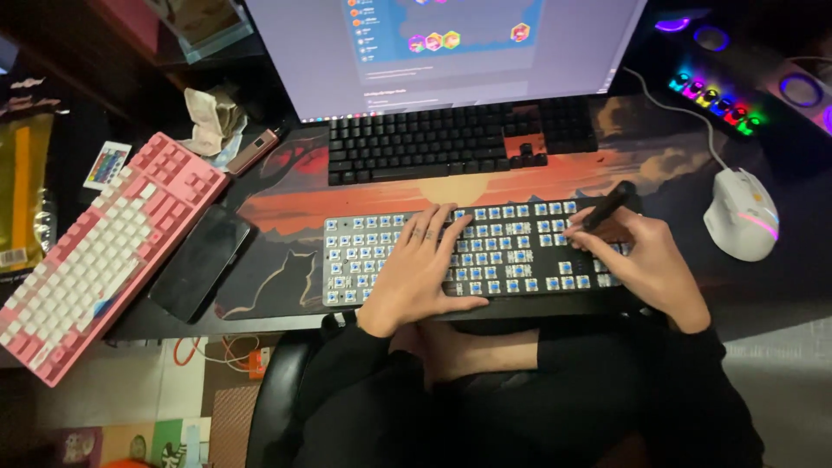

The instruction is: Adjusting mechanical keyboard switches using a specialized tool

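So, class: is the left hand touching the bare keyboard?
Touching. The head view shows the left hand lying flat on the bare keyboard, fingers spread over its switches.

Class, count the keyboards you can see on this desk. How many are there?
3. A pink keyboard lies at the left, a black keyboard under the monitor, and a stripped keyboard beneath both hands. Others may be hidden.
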